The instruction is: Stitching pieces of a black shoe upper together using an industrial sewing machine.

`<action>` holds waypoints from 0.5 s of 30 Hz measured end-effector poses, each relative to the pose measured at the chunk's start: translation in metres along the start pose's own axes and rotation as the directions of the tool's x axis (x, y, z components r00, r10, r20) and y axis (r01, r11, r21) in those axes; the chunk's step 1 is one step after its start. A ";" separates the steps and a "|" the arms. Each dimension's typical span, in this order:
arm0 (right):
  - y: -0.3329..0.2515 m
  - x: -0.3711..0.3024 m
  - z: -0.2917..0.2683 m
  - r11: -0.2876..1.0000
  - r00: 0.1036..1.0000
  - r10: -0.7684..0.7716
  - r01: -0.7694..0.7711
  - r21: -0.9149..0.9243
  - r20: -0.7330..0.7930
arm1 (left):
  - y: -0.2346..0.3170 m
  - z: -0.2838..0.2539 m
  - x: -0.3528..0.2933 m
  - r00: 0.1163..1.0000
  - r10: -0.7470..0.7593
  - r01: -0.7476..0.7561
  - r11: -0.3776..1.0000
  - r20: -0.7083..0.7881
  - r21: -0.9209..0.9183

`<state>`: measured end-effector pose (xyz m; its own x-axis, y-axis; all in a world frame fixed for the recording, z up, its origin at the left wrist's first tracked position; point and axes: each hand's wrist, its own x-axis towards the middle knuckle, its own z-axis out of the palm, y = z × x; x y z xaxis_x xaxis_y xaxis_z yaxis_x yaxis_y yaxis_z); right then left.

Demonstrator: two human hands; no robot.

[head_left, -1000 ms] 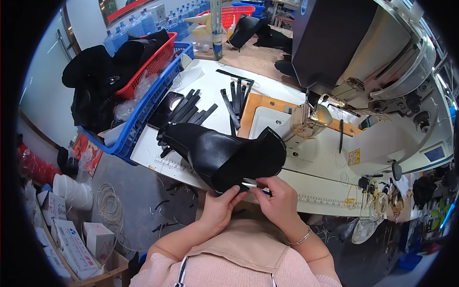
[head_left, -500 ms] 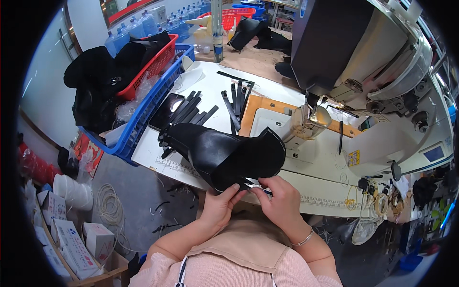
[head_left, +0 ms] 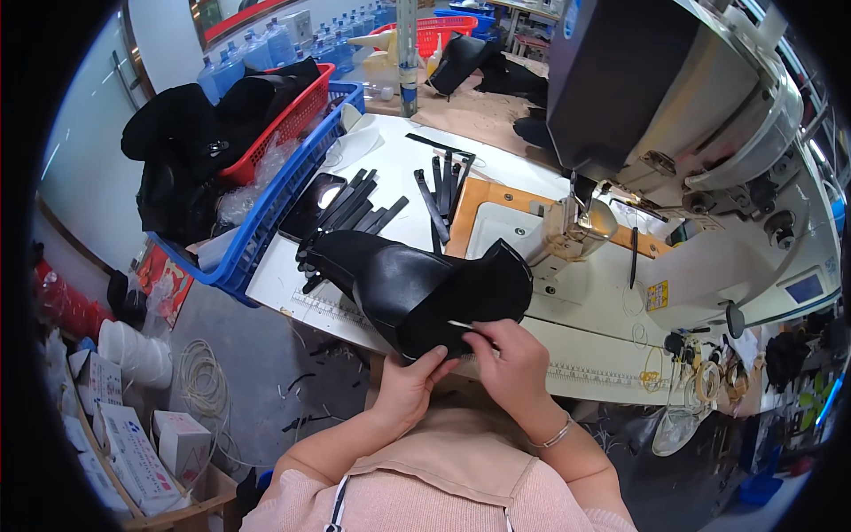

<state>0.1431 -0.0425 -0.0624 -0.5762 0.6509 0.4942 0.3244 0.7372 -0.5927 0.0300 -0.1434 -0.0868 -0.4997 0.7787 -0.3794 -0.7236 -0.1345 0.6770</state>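
A black leather boot upper (head_left: 386, 282) lies at the near edge of the white sewing table, its wide open end toward the right. My left hand (head_left: 409, 383) pinches its lower edge, thumb on top and the other fingers partly hidden beneath. My right hand (head_left: 512, 359) is closed around a small metal tool with a pale pointed tip (head_left: 458, 325). That tip lies over the dark inner face of the upper; whether it touches cannot be told. Most of the tool is hidden in my fingers.
Black strips (head_left: 359, 208) and a phone (head_left: 316, 202) lie beyond the upper. On the right stands a large sewing machine (head_left: 700, 275), its metal post (head_left: 576, 226) close to the upper. A blue basket (head_left: 253, 253) and a red basket (head_left: 292, 124) with black pieces are at the left.
My right hand has moved slightly up, bringing the tool from the upper's near edge to over its inner face. My left hand keeps its hold.
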 end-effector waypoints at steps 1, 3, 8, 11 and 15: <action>0.002 0.000 -0.001 0.989 0.995 0.055 -0.043 0.139 -0.085 | 0.000 -0.001 0.000 1.000 0.013 -0.013 1.000 -0.006 -0.006; 0.003 -0.001 -0.009 0.967 0.980 0.132 -0.094 0.237 -0.149 | -0.004 0.000 -0.001 0.999 0.053 -0.053 0.998 0.003 0.027; -0.004 -0.003 -0.013 0.918 0.995 0.048 -0.078 0.389 0.086 | -0.021 -0.006 0.002 0.972 0.215 -0.233 0.878 0.091 0.418; -0.029 0.020 -0.009 0.910 0.983 -0.156 0.181 0.374 -0.098 | -0.028 0.004 -0.006 0.888 0.406 -0.460 0.775 0.216 0.433; -0.041 0.018 -0.021 0.760 0.971 0.231 -0.223 0.610 0.067 | -0.014 -0.012 0.000 0.810 0.384 -0.509 0.836 0.443 0.206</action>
<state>0.1347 -0.0574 -0.0157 -0.5342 0.7903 0.3001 -0.0822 0.3048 -0.9489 0.0343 -0.1489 -0.1043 -0.4721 0.8505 0.2320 -0.2525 -0.3826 0.8888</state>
